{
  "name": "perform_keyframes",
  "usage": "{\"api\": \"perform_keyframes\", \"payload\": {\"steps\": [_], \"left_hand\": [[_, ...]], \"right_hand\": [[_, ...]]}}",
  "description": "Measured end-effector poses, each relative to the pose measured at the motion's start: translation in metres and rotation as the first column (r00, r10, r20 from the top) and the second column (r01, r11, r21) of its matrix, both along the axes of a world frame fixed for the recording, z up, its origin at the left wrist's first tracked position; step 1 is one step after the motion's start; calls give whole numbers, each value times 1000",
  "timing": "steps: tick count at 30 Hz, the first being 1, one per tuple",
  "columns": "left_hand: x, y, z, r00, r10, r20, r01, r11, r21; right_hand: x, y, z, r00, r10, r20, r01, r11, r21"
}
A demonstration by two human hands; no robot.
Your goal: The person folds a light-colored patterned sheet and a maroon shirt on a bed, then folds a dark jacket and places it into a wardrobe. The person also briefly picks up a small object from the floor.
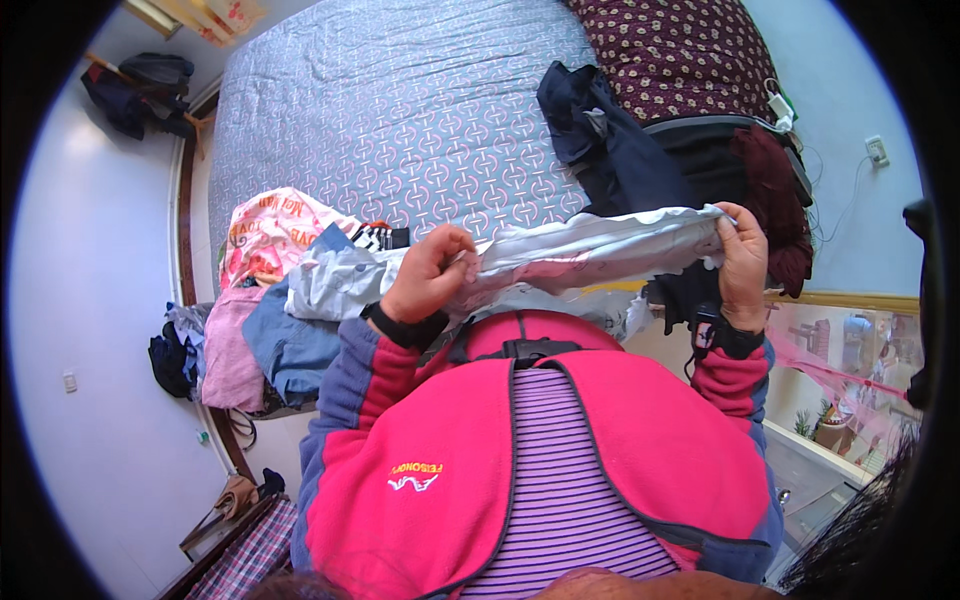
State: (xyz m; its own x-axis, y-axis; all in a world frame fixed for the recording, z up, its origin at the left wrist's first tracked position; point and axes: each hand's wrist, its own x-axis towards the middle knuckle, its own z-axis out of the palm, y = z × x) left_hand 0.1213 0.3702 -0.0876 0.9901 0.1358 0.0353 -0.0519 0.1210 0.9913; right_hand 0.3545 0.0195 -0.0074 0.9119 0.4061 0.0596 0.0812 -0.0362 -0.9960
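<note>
A white cloth item with a pink print is stretched sideways between my two hands, in front of my body. My left hand pinches its left part, near a light patterned garment lying on the clothes at the left. With thumb and fingers, my right hand grips the upper right corner. Part of the cloth hangs down before my waist, its lower folds partly hidden.
The bed with a patterned sheet lies ahead. Clothes, among them a pink garment and blue denim, are heaped at the left. Dark trousers and a floral maroon cushion or bedding lie at the right.
</note>
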Motion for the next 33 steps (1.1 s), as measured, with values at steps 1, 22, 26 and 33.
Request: {"api": "perform_keyframes", "payload": {"steps": [1,22,26,33], "left_hand": [[-2,1,-1,1000,0,-18,1,1000,27],[5,-15,-8,989,103,-107,-55,925,376],[4,-14,-5,979,182,-96,-125,897,423],[9,-10,-7,847,100,521,-514,404,757]], "right_hand": [[1,0,-1,999,18,-26,-18,1000,15],[6,-6,-13,998,50,-38,-51,999,-12],[10,-7,-14,996,67,60,-57,986,-154],[17,-2,-30,900,123,418,-78,990,-121]]}}
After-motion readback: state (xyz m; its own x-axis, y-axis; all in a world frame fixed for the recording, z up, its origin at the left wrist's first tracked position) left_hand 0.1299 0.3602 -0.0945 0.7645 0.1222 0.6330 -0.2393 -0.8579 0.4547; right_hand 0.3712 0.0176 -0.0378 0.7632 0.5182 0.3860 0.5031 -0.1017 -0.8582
